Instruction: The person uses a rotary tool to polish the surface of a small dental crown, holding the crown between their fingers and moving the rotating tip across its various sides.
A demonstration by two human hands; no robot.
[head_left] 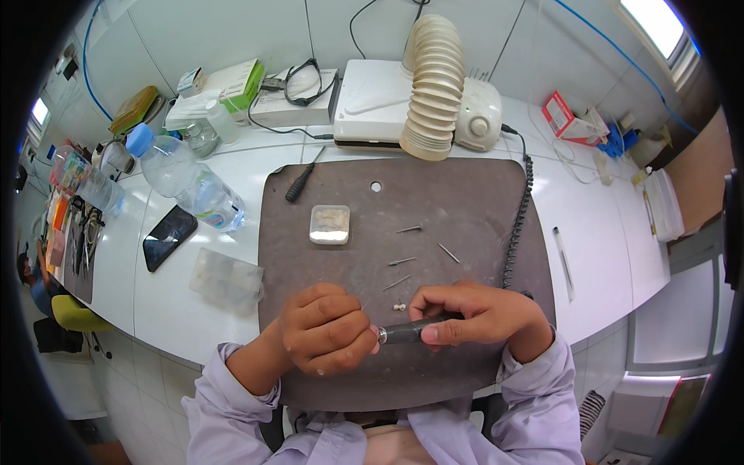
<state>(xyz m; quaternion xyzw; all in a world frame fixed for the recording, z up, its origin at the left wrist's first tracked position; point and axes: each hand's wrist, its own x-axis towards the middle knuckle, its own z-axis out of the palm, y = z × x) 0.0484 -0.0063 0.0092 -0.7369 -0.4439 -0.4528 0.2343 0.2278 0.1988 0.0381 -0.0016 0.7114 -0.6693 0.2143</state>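
My right hand (473, 314) is closed round a dark rotary handpiece (407, 332), its thumb along the top side. The handpiece's metal nose points left and meets the fingertips of my left hand (325, 332). That left hand is curled shut; whatever its fingers pinch at the nose is hidden. Just beyond the handpiece lies a small tooth-like white piece (399, 307). Several slim metal burs, one of them (448, 253) toward the right, are scattered on the brown mat (465, 194). A small clear box (330, 225) with pale pieces stands farther back.
A black-handled screwdriver (297, 188) rests on the mat's far left. Beyond the mat stand a white machine (372, 101) and a ribbed hose (434, 85). Plastic bottles (217, 203), a phone (170, 238) and a clear lid (226, 277) are left; a coiled cord (518, 225) and pen (563, 260) right.
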